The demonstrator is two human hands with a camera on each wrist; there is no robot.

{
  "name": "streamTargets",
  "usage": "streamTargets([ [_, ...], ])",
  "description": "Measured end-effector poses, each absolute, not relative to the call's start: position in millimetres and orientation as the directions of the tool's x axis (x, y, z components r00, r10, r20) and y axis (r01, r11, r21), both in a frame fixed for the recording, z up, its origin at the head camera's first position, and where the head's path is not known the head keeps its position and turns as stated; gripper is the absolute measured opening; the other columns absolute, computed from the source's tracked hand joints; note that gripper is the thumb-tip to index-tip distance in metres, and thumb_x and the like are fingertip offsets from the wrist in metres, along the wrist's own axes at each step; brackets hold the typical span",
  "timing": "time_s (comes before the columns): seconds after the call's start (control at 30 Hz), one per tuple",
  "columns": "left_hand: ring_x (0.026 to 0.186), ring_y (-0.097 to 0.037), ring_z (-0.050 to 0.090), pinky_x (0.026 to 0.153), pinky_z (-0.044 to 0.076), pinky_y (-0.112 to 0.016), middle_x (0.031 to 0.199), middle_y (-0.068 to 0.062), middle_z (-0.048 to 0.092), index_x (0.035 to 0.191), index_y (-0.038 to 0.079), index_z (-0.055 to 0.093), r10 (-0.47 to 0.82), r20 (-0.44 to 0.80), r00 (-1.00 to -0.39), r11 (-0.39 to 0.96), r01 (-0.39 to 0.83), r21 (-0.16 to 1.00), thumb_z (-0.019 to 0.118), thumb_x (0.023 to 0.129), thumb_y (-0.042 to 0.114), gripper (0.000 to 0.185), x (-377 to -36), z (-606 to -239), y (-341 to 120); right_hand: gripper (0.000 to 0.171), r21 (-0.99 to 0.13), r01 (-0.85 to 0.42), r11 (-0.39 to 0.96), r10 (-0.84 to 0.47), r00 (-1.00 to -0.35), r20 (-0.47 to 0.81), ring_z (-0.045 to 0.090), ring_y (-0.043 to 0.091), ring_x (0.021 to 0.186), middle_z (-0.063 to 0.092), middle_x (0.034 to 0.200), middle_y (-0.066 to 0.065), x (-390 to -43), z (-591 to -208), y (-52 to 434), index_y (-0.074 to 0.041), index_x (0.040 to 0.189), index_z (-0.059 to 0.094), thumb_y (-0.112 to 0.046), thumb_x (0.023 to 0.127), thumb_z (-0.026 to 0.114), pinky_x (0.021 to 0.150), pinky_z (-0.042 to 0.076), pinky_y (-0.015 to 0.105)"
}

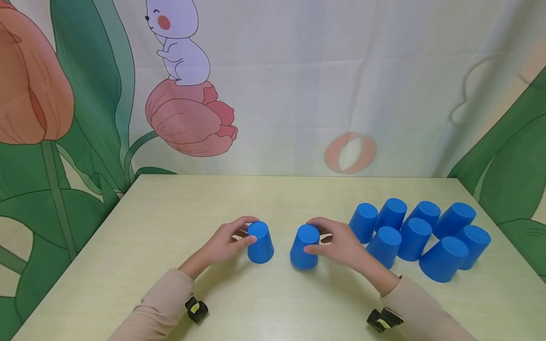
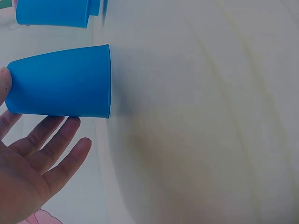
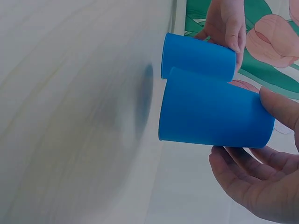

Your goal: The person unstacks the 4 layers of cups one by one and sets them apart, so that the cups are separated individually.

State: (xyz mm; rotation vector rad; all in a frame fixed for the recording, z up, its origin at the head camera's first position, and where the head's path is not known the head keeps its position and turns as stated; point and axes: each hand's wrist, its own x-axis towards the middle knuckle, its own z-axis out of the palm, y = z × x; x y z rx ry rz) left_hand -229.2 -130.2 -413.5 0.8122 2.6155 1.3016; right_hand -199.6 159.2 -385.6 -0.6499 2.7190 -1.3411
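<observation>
Centre of frame: left hand [image 1: 223, 244] grasps the left cup [image 1: 260, 242], right hand [image 1: 337, 245] grasps the right cup [image 1: 304, 246], both inverted on the desk [image 1: 170, 213]. Light fingertip grips near the tops should keep rims flat.

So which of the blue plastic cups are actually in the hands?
The two upside-down blue plastic cups apart from the group: left hand grips one, right hand the other. The clustered eight stand untouched.
</observation>
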Motion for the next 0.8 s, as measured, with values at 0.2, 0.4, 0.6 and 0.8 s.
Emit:
streamTargets([
  [0.2, 0.096, -0.029, 0.059, 0.077, 0.050, -0.040, 0.113, -0.015, 0.059, 0.130, 0.011, 0.044, 0.501, 0.125, -0.856, 0.499, 0.404, 0.767, 0.057, 0.090, 0.028, 0.046, -229, -414, -129, 0.054, -0.749, -0.332, 0.573, -0.356, -0.924, 0.137, 0.057, 0.025, 0.096, 0.061, 0.110, 0.010, -187, -381, 178, -0.004, 0.121, 0.054, -0.025, 0.077, 0.074, 0.080, 0.050, 0.039],
  [0.4, 0.096, -0.029, 0.059, 0.077, 0.049, -0.041, 0.112, -0.015, 0.059, 0.130, 0.012, 0.045, 0.498, 0.126, -0.858, 0.500, 0.403, 0.766, 0.058, 0.090, 0.027, 0.045, -229, -414, -130, 0.053, -0.720, -0.328, 0.611, -0.333, -0.932, 0.142, 0.059, 0.027, 0.095, 0.061, 0.111, 0.011, -175, -375, 197, -0.004, 0.120, 0.054, -0.026, 0.076, 0.074, 0.078, 0.050, 0.040],
  [0.6, 0.096, -0.029, 0.059, 0.078, 0.049, -0.042, 0.112, -0.015, 0.059, 0.130, 0.013, 0.045, 0.497, 0.122, -0.859, 0.503, 0.400, 0.766, 0.058, 0.090, 0.028, 0.045, -230, -414, -130, 0.056, -0.706, -0.307, 0.638, -0.304, -0.943, 0.135, 0.060, 0.030, 0.094, 0.060, 0.112, 0.015, -165, -372, 214, -0.002, 0.121, 0.054, -0.027, 0.075, 0.074, 0.077, 0.050, 0.044],
  [0.8, 0.096, -0.029, 0.059, 0.079, 0.049, -0.043, 0.111, -0.015, 0.059, 0.130, 0.014, 0.045, 0.494, 0.123, -0.861, 0.506, 0.399, 0.764, 0.058, 0.089, 0.028, 0.045, -230, -415, -130, 0.055, -0.707, -0.289, 0.645, -0.289, -0.949, 0.125, 0.060, 0.029, 0.095, 0.060, 0.112, 0.015, -158, -371, 231, -0.003, 0.120, 0.054, -0.027, 0.076, 0.074, 0.078, 0.050, 0.044],
])
